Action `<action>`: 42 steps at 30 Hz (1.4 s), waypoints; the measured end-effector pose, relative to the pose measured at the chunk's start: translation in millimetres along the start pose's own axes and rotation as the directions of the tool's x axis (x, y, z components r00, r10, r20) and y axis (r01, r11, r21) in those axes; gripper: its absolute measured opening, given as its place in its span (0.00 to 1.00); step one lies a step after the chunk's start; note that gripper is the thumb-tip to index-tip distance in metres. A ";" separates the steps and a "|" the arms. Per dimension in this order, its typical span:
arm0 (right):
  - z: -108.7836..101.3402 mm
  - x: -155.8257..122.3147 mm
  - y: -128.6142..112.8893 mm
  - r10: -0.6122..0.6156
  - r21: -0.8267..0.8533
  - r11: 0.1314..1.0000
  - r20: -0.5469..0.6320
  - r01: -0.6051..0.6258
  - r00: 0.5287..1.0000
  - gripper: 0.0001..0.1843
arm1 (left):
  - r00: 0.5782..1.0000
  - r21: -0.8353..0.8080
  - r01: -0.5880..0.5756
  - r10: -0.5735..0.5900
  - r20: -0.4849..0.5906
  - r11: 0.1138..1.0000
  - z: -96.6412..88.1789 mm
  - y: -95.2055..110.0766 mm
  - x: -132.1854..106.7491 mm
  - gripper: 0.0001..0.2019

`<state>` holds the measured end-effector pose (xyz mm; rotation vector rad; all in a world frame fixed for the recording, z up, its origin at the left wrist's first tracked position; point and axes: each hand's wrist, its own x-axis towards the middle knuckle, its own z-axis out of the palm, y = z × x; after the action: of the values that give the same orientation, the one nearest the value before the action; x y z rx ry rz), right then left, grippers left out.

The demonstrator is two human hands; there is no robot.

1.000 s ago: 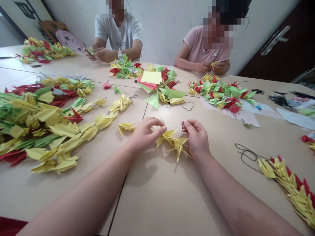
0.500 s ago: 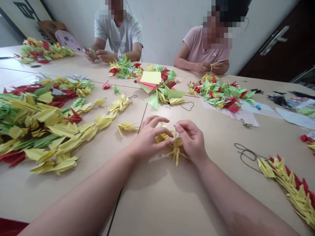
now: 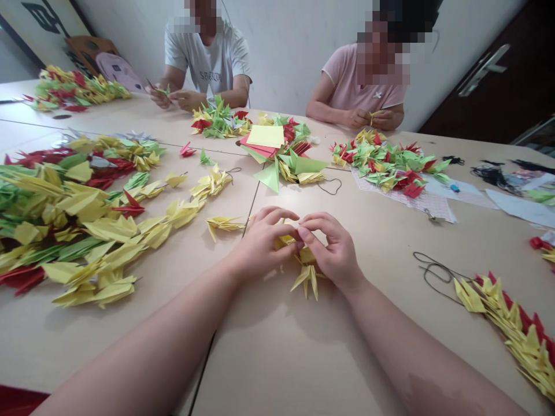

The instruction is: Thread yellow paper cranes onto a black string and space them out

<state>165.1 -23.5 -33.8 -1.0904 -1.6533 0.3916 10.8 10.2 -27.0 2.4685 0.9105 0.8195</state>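
Observation:
Over the middle of the table, my left hand [image 3: 266, 240] and my right hand [image 3: 332, 245] meet at their fingertips. The right one pinches a thin dark cord, whose end is hidden by the fingers now. The left thumb and forefinger are drawn together by the same spot; what lies between them is covered. Just below and partly behind the hands hangs a folded yellow paper crane [image 3: 309, 280], its points facing me. More yellow folded paper shows between the hands. A loose yellow paper piece [image 3: 223, 225] lies left of my left hand.
Heaped strings of yellow, green and red folded paper [image 3: 87, 214] cover the left side. A yellow-red string [image 3: 515, 329] with a black cord [image 3: 433, 271] lies right. Square paper sheets [image 3: 265, 137] are stacked ahead. Two people sit across, each handling folded paper.
My right hand has moved left, and its fingertips now touch my left fingers. The cord that showed between them is hidden. The yellow crane below has shifted slightly down.

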 end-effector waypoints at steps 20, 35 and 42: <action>1.6 0.8 1.6 0.015 0.003 1.000 0.000 -0.015 1.000 0.04 | 1.000 -0.034 0.021 -0.021 -0.005 0.999 3.1 -6.0 3.1 0.07; 2.4 0.3 7.4 0.114 0.034 0.993 -0.063 -0.112 0.991 0.05 | 0.977 0.050 0.019 -0.030 0.210 0.999 -1.4 3.2 1.9 0.15; 1.3 -1.3 9.8 0.250 0.103 0.966 -0.142 -0.237 0.958 0.06 | 0.981 0.053 0.015 -0.025 0.193 0.999 -2.0 3.0 2.1 0.13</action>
<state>168.5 -19.1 -42.1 -1.2338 -1.3583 0.5196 12.2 9.8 -23.1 2.5248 0.8940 0.5435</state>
